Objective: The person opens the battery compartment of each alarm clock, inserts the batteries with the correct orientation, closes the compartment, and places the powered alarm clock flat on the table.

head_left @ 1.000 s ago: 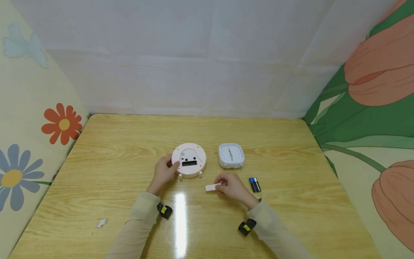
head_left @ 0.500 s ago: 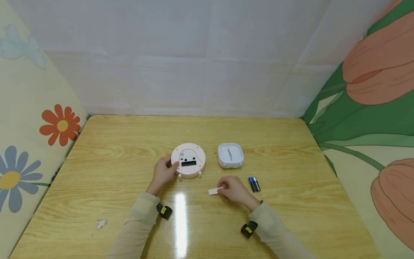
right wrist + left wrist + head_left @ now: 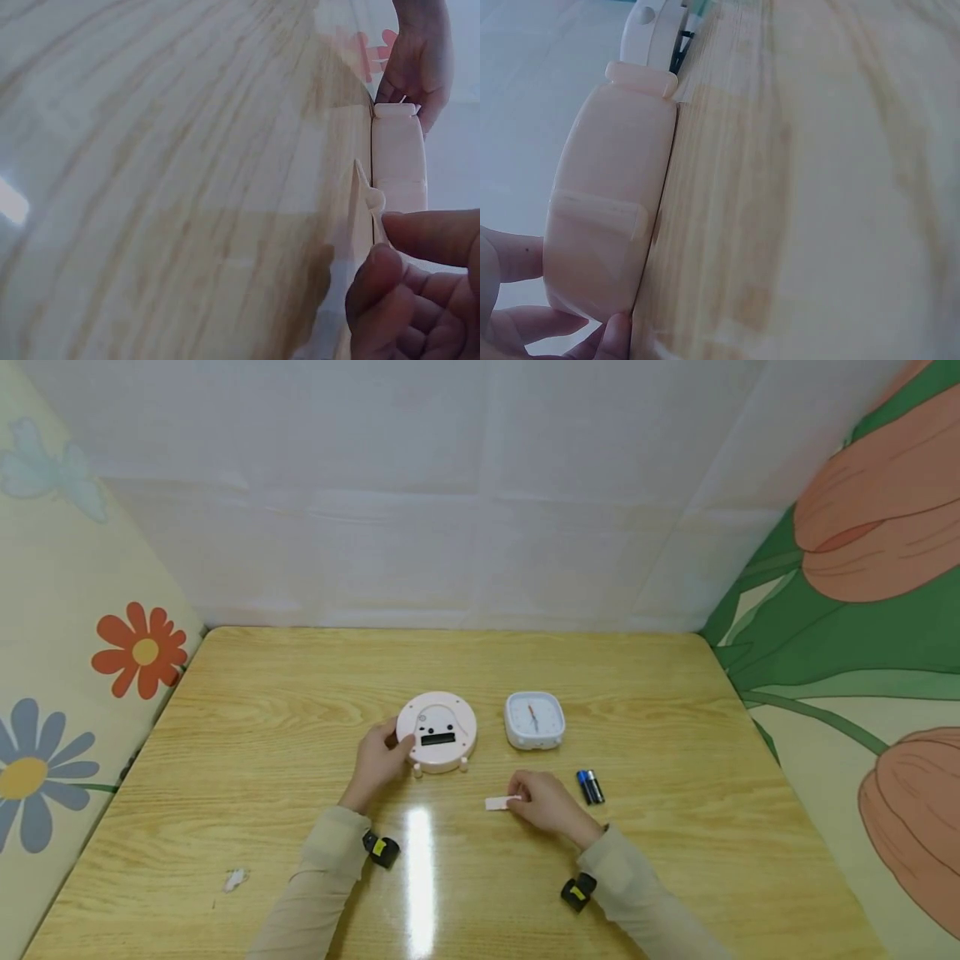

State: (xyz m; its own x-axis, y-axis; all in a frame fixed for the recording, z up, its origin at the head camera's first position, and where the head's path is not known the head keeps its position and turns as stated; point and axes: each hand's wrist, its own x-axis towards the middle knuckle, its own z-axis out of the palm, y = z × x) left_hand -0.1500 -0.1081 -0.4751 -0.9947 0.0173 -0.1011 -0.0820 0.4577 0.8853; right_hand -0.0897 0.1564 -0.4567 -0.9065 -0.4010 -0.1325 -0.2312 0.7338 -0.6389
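A round pink clock [image 3: 437, 718] lies back side up on the wooden table, its dark battery slot [image 3: 438, 739] uncovered and its two stubby feet toward me. My left hand [image 3: 379, 762] holds the clock by its left edge, thumb on top and fingers around the side. In my right hand [image 3: 546, 802] a small pale pink battery cover [image 3: 497, 803] is pinched between thumb and fingers, close to the tabletop. The right wrist view shows the cover [image 3: 373, 196] edge-on, with a small tab. Whether it touches the table I cannot tell.
A white square-faced clock [image 3: 535, 721] sits to the right of the pink one. Two batteries [image 3: 590, 787], side by side, lie beyond my right hand. At the front left, the table [image 3: 300, 677] has a whitish worn spot [image 3: 236, 879].
My right hand has moved slightly right and toward me with the battery cover, then nearly stopped. The left hand and the pink clock have stayed in place.
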